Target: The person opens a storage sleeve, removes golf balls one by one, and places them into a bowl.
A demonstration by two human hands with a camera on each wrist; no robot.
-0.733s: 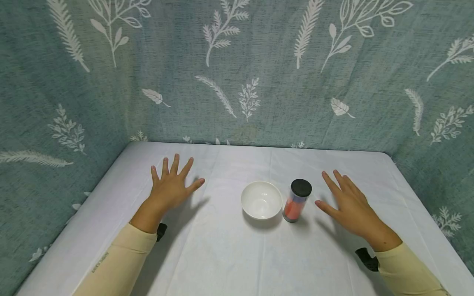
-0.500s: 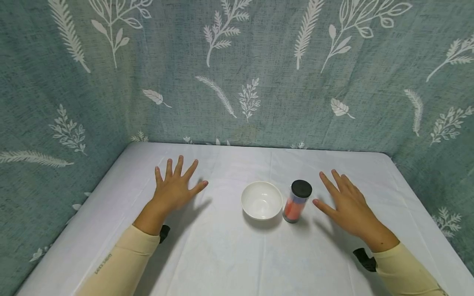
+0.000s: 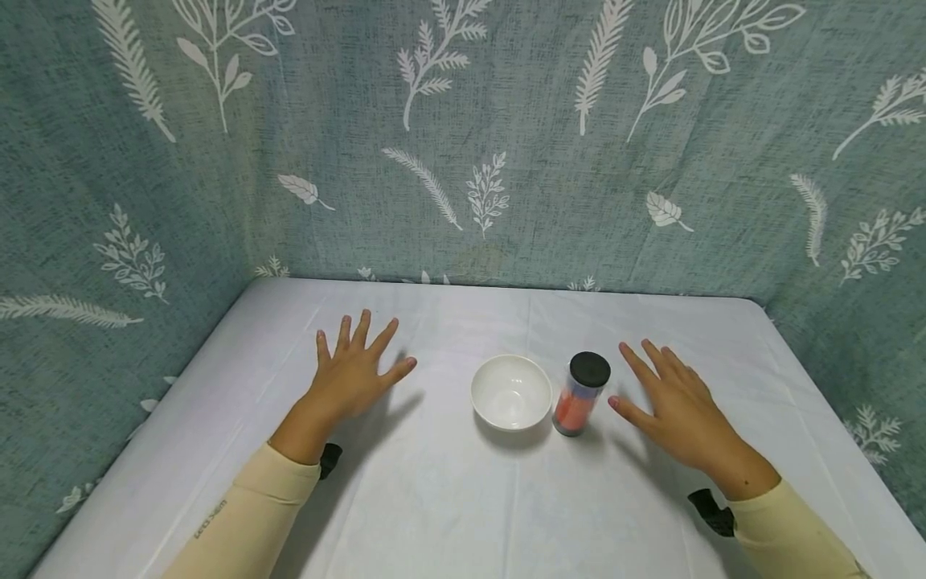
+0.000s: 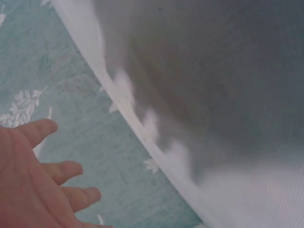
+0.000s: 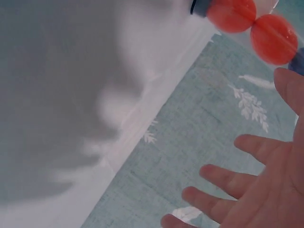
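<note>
Over the left part of the table my left hand (image 3: pixel 347 384) hovers with fingers spread, holding nothing. On the other side my right hand (image 3: pixel 678 414) is held above the cloth, its fingers spread and its thumb pointing toward a clear tube (image 3: pixel 574 408). That tube stands upright under a black lid (image 3: pixel 589 369). In the right wrist view, red-orange balls (image 5: pixel 274 39) and part of a blue one show through its wall. A white bowl (image 3: pixel 510 392) sits just left of the tube; its visible inside is bare. Neither hand touches the bowl or the tube.
A white cloth (image 3: pixel 448 498) covers the table. Green-blue curtains (image 3: pixel 550 193) with white leaf prints rise behind the table and along both sides. Black bands show at both wrists, and the hands cast shadows on the cloth.
My left hand has moved rightward and slightly nearer to me. The right hand has shifted a little left, toward the tube. Bowl and tube have stayed in place.
</note>
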